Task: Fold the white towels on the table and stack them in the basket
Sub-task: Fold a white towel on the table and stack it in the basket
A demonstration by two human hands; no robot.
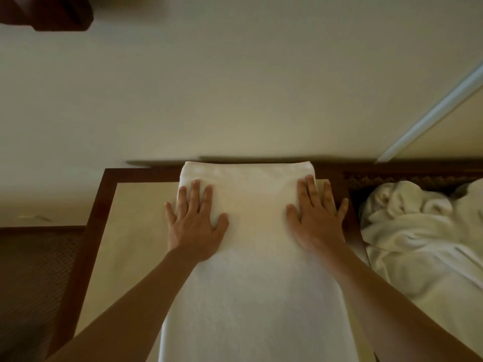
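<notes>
The folded white towel (248,231) is laid lengthwise on the wood-framed table (99,205). It is pressed flat by the left hand (194,223) and right hand (315,220), fingers spread straight, nothing gripped. Creases should be smoothed outward before the next fold, edges kept aligned.

Cream wall (235,87) behind; dark obj (47,11) top-L (blurry); white trim strip (431,108) R.

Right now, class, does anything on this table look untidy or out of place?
The towel under both flat hands (left hand, right hand) lies smooth and straight. What stands out is the pile of white towels to the right, crumpled and unfolded. The wall behind shows nothing odd.
</notes>
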